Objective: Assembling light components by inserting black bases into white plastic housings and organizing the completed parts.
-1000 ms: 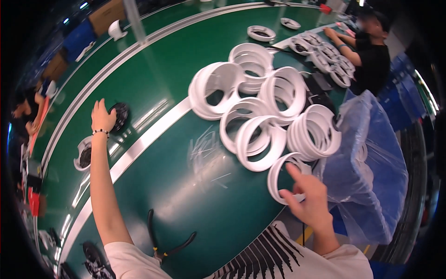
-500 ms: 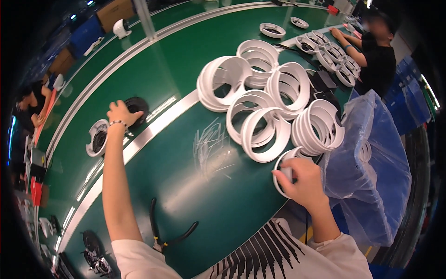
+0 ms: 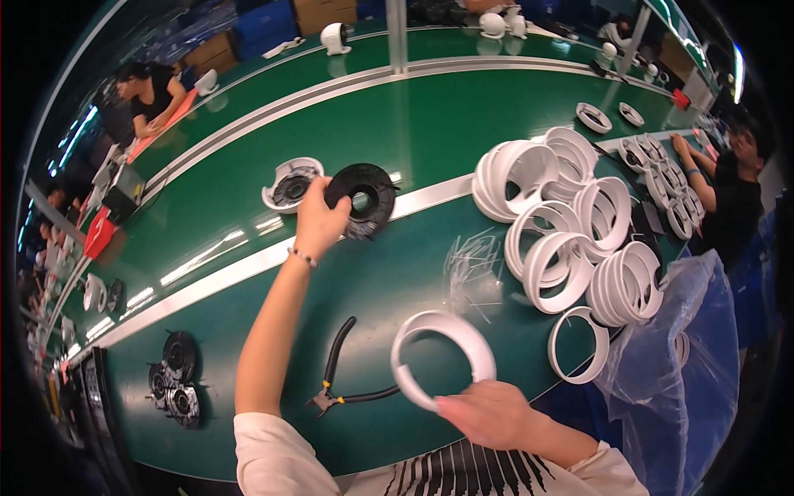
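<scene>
My left hand (image 3: 321, 217) grips a round black plastic part (image 3: 364, 198) with a hole in its middle, held above the seam between the belt and the workbench. Right beside it on the green belt lies a white ring with a black part inside (image 3: 291, 183). Nearer to me, my right hand (image 3: 488, 413) pinches the lower edge of a white plastic ring (image 3: 442, 318), raised over the bench. Below and left of that ring, a pair of cutting pliers (image 3: 335, 388) with black handles rests spread on the bench.
Stacks of white rings (image 3: 550, 223) stand at the right, with a single ring (image 3: 579, 343) near the edge. Clear plastic scraps (image 3: 471, 264) lie mid-bench. Black parts (image 3: 175, 380) sit at the left. A plastic-lined blue bin (image 3: 678, 364) and a co-worker (image 3: 736, 178) are on the right.
My left hand has lifted the black part off the belt and drawn it nearer. My right hand has brought a white ring left, away from the stacks. The whole view has swung left.
</scene>
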Demonstrator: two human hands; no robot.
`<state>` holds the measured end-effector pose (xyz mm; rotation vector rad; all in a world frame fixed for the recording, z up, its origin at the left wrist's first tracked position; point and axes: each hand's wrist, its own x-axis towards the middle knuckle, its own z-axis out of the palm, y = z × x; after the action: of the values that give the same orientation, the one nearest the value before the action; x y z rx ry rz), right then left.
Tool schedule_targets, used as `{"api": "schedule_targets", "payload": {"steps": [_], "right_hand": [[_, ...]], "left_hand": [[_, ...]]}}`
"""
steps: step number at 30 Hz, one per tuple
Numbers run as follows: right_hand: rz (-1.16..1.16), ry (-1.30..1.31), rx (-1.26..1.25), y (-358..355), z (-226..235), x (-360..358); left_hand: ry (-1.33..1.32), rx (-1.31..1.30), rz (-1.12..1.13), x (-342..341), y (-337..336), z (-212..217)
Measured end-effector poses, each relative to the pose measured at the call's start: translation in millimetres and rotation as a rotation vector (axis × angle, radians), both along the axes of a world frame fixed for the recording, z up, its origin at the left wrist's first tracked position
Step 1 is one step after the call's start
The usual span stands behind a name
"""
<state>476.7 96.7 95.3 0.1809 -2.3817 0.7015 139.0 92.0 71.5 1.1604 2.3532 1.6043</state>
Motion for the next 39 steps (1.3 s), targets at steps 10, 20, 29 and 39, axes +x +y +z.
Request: {"api": "schedule_targets", "payload": {"steps": [10,20,29,39], "right_hand": [[0.157,-0.339,0.063,-1,9,-45],[0.21,-0.639,-0.052,37,11,-74],[0.07,0.067,-1.212,41,-5,-112],[-0.143,-0.105,-0.734,27,-20,-117]], "left_hand": [[-1.143,0.473,-0.169,71,-70,18],[-1.262,0.6,-0.271,74,-74,16],[-0.818,0.663,-0.385,119,-64,2],[-1.468,0.511,-0.839,104,-74,10]]}}
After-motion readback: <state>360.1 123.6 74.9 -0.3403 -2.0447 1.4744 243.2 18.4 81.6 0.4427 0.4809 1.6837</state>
